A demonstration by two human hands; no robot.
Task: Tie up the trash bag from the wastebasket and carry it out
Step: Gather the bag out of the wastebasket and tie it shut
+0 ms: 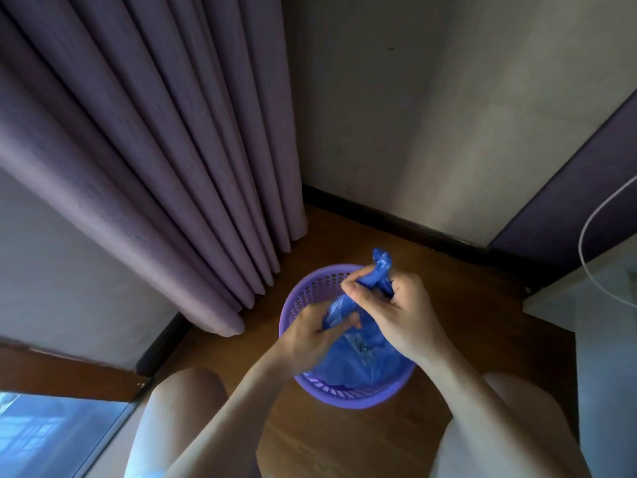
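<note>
- Trash bag [355, 360]: blue plastic, its body sitting inside the wastebasket, its top gathered into twisted strands that rise above the rim. One strand end pokes up past the right hand.
- Wastebasket [344, 396]: round, purple, perforated wall; stands on the floor between the person's knees, near the curtain's hem.
- Left hand [315, 334]: closed on a bunch of the bag's upper plastic, thumb and fingers pinching it over the near-left part of the basket opening.
- Right hand [396, 312]: closed around the twisted blue strand, higher and farther out than the left hand; fingers curled over the plastic.
- Hands, relation: close together, both clamped on the bag, with a short stretch of plastic between them.
- Floor [431, 270]: brown wood, dark skirting along the wall.
- Curtain [155, 150]: purple, pleated, hanging to the floor left of the basket.
- Wall [431, 115]: pale, plain, behind the basket.
- Cable [593, 243]: thin, white, looping at the right edge.
</note>
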